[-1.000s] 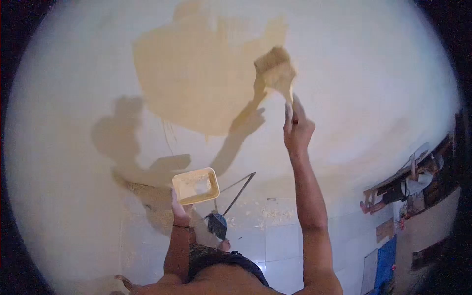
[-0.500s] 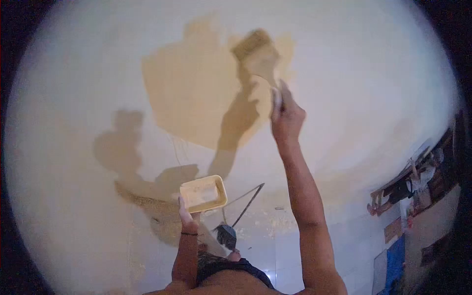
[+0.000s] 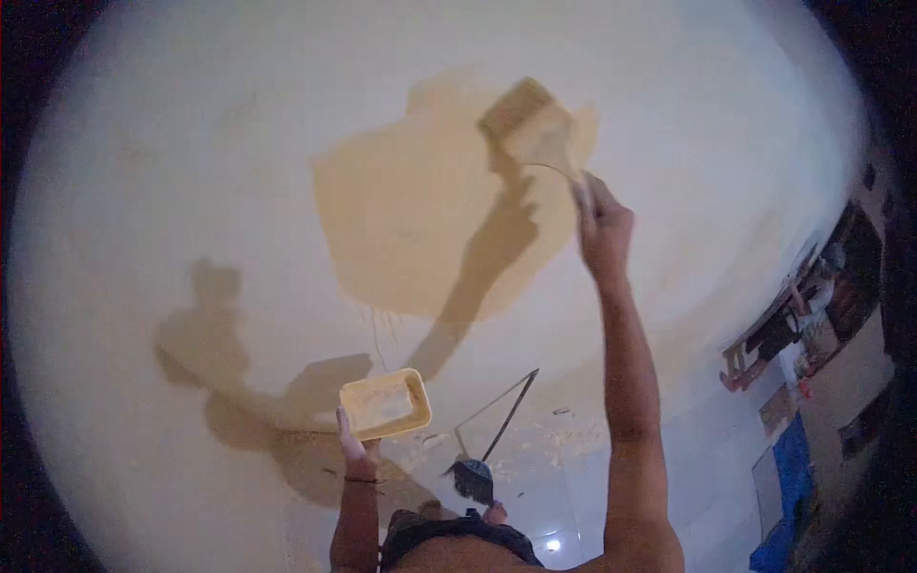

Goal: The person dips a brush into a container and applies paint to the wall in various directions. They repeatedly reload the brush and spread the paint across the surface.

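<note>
My right hand (image 3: 606,229) is closed around the handle of a wide paintbrush (image 3: 543,132), its bristles up against the pale wall. Behind the brush spreads a patch of yellow-tan paint (image 3: 401,220), with thin drips below its lower edge. Lower down, my left hand (image 3: 357,449) grips a yellow rectangular tray (image 3: 416,422) from its left and lower side. The tray's open side faces me, and paint coats its inside. Shadows of my arm, the brush and the tray fall on the wall.
A broom (image 3: 472,479) with a dark head lies near my feet on the tiled floor (image 3: 544,497), with flakes scattered along the wall's base. Far right, a seated person (image 3: 812,291) is near dark furniture. A blue cloth (image 3: 791,487) lies at lower right.
The view has shifted, so the paint patch appears farther right and lower. My right hand with the brush appears lower and farther right, and the tray slightly lower and farther left.
</note>
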A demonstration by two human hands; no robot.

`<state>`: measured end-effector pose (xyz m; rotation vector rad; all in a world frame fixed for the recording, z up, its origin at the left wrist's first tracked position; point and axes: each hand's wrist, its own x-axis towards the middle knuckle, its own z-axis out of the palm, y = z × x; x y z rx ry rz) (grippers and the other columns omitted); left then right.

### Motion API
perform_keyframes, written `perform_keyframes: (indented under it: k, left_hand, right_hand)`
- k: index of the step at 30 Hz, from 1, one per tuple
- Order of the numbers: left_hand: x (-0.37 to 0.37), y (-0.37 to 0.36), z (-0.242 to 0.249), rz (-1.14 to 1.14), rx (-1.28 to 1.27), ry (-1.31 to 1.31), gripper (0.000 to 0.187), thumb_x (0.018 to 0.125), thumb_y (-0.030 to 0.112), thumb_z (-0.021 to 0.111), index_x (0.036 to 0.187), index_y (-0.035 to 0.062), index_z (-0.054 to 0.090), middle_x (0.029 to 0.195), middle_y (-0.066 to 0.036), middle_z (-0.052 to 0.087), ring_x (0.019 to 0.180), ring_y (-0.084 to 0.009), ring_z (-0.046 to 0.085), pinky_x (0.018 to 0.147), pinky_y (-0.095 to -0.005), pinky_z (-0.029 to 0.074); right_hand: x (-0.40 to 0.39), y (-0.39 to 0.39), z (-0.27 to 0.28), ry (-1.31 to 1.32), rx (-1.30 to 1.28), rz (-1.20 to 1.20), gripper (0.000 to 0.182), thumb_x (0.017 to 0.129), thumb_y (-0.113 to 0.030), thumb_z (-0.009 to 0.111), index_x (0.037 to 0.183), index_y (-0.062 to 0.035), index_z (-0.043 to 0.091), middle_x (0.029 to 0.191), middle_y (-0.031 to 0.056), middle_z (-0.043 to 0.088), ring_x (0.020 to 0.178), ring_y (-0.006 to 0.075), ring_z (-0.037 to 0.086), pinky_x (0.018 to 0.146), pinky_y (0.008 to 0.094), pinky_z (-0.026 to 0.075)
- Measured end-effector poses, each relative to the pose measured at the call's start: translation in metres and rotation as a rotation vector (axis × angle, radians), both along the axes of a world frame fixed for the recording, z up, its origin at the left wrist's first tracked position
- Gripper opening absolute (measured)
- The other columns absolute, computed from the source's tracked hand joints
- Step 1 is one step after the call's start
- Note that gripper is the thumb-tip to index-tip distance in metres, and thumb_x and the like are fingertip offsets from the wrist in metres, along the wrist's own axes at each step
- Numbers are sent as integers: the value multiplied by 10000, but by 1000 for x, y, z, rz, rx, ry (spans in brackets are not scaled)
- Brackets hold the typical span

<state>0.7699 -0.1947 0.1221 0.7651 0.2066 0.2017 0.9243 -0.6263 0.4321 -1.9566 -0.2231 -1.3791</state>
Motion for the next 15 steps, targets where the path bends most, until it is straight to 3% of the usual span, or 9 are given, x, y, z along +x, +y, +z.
perform_keyframes:
  k: [1,2,3,4,6,8,12,13,15]
  left_hand:
    - [-2,-6,10,2,-1,0,498,1057,475,408,1408,134,493,1391,-98,562,1263,-277,559,1052,-468,468]
    - [-6,-9,20,-12,2,1,507,1056,478,409,1412,127,489,1389,-100,562,1260,-276,559,1057,-469,462]
    - [-7,-9,24,-30,9,-1,516,1055,480,410,1416,120,484,1386,-101,563,1258,-275,560,1063,-471,456]
    - [-7,-8,27,-32,19,-5,516,1055,480,410,1416,120,484,1386,-101,563,1258,-275,560,1063,-471,456]
    - [-2,-3,25,-14,120,-27,520,1053,476,418,1412,105,484,1382,-99,566,1251,-269,564,1056,-472,461]
    - [-6,-14,42,-12,114,34,521,1052,474,423,1411,101,480,1378,-97,567,1247,-264,567,1050,-465,466]
    - [-4,-15,36,-71,97,45,532,1052,470,429,1419,87,471,1366,-94,574,1242,-257,569,1042,-443,473]
    - [-3,-20,38,-84,102,40,532,1052,470,429,1419,87,471,1366,-94,574,1242,-257,569,1042,-443,473]
    - [-3,-18,33,-55,48,17,536,1056,471,419,1424,86,475,1365,-96,576,1248,-257,564,1051,-431,465]
  right_hand:
    - [-7,-24,1,-6,69,51,299,996,-259,613,1163,-24,696,890,235,707,727,178,717,683,341,541]
    - [-19,-42,1,61,82,-21,306,1007,-271,607,1137,-9,698,720,172,657,610,92,568,588,312,484]
    - [-28,-55,0,185,112,-82,310,1007,-279,614,1091,6,704,607,76,552,582,65,440,518,285,392]
    - [-35,-70,4,158,177,-42,315,1009,-287,614,1050,12,707,584,12,501,574,47,418,491,277,346]
    - [-49,-80,24,233,239,-70,319,1004,-292,617,1020,12,711,604,-11,532,594,45,429,508,263,358]
    - [-40,-73,39,77,304,139,320,990,-300,630,980,11,702,594,34,514,594,70,452,529,288,398]
    - [-5,-29,76,71,16,173,361,971,-348,636,965,11,669,666,221,561,554,293,502,598,395,460]
    - [-1,-39,78,66,20,159,361,971,-348,636,965,11,669,666,221,561,554,293,502,598,395,460]
    - [7,-49,69,201,-102,171,379,964,-363,633,960,14,669,704,253,590,591,375,532,615,420,468]
